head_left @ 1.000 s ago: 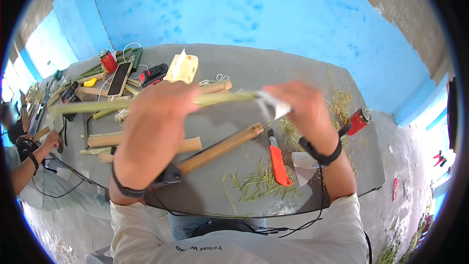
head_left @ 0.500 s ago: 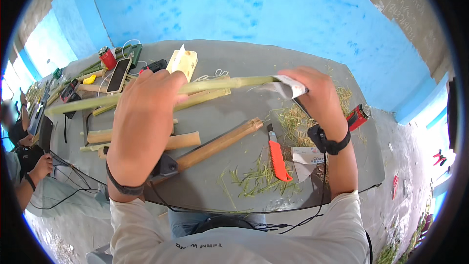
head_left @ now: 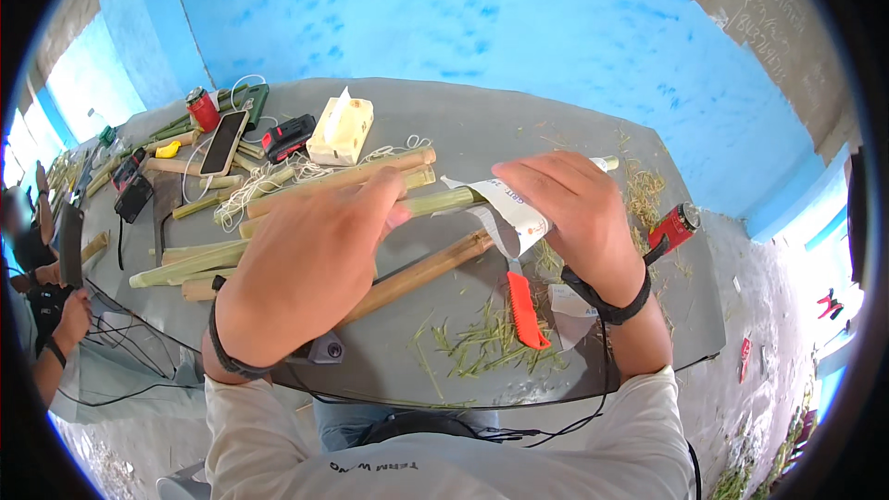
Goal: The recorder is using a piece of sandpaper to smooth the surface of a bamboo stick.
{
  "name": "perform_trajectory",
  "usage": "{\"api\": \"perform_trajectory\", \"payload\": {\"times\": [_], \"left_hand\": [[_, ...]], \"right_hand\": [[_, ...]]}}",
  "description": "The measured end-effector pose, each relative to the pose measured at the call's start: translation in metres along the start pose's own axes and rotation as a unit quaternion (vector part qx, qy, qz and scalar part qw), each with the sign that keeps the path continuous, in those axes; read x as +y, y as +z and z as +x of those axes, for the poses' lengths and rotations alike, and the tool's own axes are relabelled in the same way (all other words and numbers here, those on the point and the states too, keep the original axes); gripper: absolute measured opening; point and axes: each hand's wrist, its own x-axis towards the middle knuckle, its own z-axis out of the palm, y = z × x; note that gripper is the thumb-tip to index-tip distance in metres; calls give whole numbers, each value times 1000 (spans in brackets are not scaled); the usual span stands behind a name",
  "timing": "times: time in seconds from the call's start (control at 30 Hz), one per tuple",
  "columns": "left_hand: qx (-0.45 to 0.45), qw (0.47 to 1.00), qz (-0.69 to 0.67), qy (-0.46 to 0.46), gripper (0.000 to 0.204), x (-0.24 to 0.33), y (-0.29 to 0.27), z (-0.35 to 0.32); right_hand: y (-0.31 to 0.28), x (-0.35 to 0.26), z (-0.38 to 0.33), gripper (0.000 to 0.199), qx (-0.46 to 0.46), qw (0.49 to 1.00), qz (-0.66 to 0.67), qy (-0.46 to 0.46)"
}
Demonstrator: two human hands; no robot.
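You are holding a green bamboo stalk (head_left: 435, 201) up over the grey surface (head_left: 482, 130), lying nearly level across the view between your two hands. A strip of sandpaper (head_left: 505, 213), pale with printing on its back, is wrapped over the stalk towards its right end.

Your left hand (head_left: 310, 264) has its grip closed round the stalk from above, fingers curled over it and the thumb tip showing pink just beside the green. Your right hand (head_left: 574, 213) is also closed, pressing the sandpaper down onto the stalk with the fingers folded over the top; the stalk's cut end (head_left: 607, 164) pokes out just beyond the knuckles. A dark band sits on each wrist.

Directly under your hands a thicker tan bamboo pole (head_left: 431, 268) lies slanted on the surface, and near its right end is an orange-handled cutter (head_left: 523, 310) among green shavings (head_left: 482, 343). A red can (head_left: 674, 227) lies on its side near the right edge.

Further back are more bamboo lengths (head_left: 315, 181), a tangle of white string (head_left: 255, 187), a cream tissue box (head_left: 341, 128), a phone (head_left: 225, 142) and another red can (head_left: 203, 109), standing. At the far left, another person's hand (head_left: 76, 310) is near the edge.
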Motion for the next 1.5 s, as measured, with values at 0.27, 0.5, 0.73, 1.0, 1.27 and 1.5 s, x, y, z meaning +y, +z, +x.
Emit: {"api": "perform_trajectory", "payload": {"times": [0.27, 0.5, 0.73, 1.0, 1.27, 1.5], "left_hand": [[34, 998, -59, 15, 17, -18, -15, 1], [-55, 996, -50, -59, 11, -21, -37, 6], [38, 987, -139, 74, 23, -26, -1, 4], [26, 997, -27, 66, 22, -17, -20, 11], [-43, 994, -95, 15, 28, -30, -28, 23], [-82, 991, -103, 1, 28, -31, -26, 28]], "right_hand": [[-17, 7, 0, 36, 20, 997, -49, 56], [-16, 19, -5, 44, -12, 998, -32, 54], [-7, -4, 5, 40, -1, 999, 35, 38], [-4, -9, 1, 46, 11, 1000, -14, 20], [-8, 18, -3, 42, 80, 993, -78, 43], [-4, 21, -6, 43, 28, 999, 4, 15]]}}
